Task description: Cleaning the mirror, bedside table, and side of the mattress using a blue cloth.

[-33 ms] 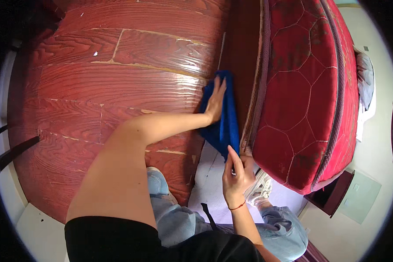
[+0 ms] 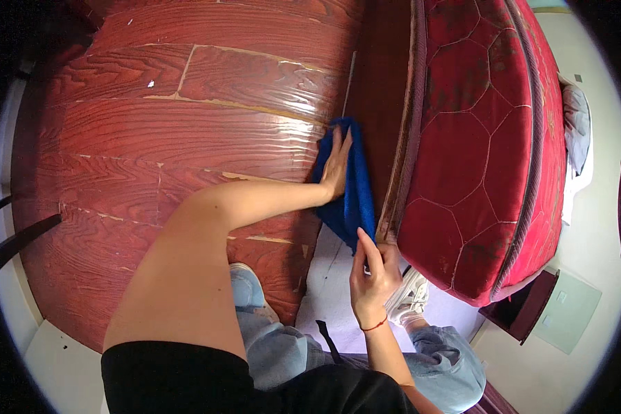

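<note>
A blue cloth (image 2: 357, 203) lies along the dark wooden base (image 2: 381, 83) of the red quilted bed. My left hand (image 2: 335, 172) presses flat on the cloth's upper part, fingers stretched out toward the far end. Nearer to me, my right hand (image 2: 375, 281) pinches the cloth's near corner between thumb and fingers. A thin red band circles the right wrist. Part of the cloth is hidden under the left palm.
Red wood-grain flooring (image 2: 207, 138) with worn seams spreads to the left. The red mattress (image 2: 476, 152) rises close on the right. A pale floor patch (image 2: 331, 276) lies between my shoes (image 2: 410, 297). Dark furniture legs (image 2: 27, 238) stand at far left.
My left hand has slid slightly back toward me, drawing the cloth's far end with it. My right hand keeps its pinch, almost in place.
</note>
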The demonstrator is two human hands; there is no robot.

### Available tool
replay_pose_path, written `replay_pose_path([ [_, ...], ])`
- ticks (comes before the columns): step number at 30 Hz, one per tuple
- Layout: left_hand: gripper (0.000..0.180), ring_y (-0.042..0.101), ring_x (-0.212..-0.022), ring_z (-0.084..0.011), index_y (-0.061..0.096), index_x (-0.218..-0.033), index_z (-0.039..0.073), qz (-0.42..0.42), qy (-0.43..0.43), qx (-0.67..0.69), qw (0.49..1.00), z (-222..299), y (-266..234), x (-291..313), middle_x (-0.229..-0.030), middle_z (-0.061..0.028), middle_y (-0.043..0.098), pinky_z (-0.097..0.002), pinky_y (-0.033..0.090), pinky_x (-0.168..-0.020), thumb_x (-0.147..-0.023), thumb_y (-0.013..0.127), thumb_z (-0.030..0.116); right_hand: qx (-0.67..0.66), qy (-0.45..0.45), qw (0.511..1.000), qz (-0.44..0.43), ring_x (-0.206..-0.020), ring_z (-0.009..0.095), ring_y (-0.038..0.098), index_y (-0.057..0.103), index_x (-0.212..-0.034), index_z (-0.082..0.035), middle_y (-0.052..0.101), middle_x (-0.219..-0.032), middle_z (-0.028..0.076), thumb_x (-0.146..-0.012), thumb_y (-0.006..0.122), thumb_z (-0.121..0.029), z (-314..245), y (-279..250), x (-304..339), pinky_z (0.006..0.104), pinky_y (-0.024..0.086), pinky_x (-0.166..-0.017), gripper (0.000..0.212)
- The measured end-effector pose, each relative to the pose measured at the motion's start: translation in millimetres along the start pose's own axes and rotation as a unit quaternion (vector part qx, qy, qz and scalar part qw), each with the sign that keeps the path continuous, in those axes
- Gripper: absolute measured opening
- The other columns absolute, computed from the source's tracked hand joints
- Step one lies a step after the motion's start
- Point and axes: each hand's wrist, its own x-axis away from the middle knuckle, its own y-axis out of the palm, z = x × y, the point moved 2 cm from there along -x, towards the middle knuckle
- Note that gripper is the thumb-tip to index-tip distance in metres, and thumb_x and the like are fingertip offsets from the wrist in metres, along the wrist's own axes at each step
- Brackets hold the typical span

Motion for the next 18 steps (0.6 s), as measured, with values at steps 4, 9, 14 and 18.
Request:
replay_pose_path([
  [4,0.059,0.008,-0.152,-0.0377,0.016,-0.159,0.018,-0.055,-0.456,-0.144,0.877,27,29,23,-0.165,-0.0175,0.004,-0.0596,0.017,-0.118,-0.104,0.034,0.033,-0.056,0.005,0.998,0.011,-0.061,0.02,0.056,0.074,-0.112,-0.016,0.056,-0.075,0.006,-0.078,0.074,0.004,3,-6,0,0.0321,0.046,-0.055,0.04],
  [9,0.056,0.007,-0.149,-0.0483,0.025,-0.156,0.023,-0.071,-0.346,-0.027,0.935,173,24,-39,-0.164,-0.0193,0.004,-0.0729,0.021,-0.109,-0.105,0.036,0.041,-0.036,-0.047,0.992,0.115,-0.06,0.02,0.052,0.072,-0.11,-0.003,0.057,-0.075,0.008,-0.073,0.07,0.012,5,-46,18,0.0313,0.043,-0.053,0.04],
  [14,0.052,0.006,-0.15,-0.0467,0.043,-0.15,0.019,-0.084,-0.146,-0.014,0.986,158,6,-63,-0.166,-0.0141,0.008,-0.0626,0.016,-0.117,-0.104,0.036,0.043,-0.021,-0.028,0.999,0.041,-0.06,0.024,0.06,0.069,-0.12,-0.005,0.064,-0.083,0.014,-0.081,0.07,0.006,18,-28,10,0.0364,0.05,-0.056,0.041],
  [18,0.055,0.006,-0.151,-0.0407,0.036,-0.152,0.01,-0.071,-0.053,0.011,0.996,88,10,-50,-0.166,-0.0133,0.008,-0.0519,0.01,-0.122,-0.107,0.026,0.039,0.003,0.01,1.0,-0.001,-0.064,0.028,0.063,0.069,-0.122,-0.01,0.066,-0.093,0.015,-0.083,0.069,0.003,16,-19,10,0.0365,0.052,-0.058,0.041],
])
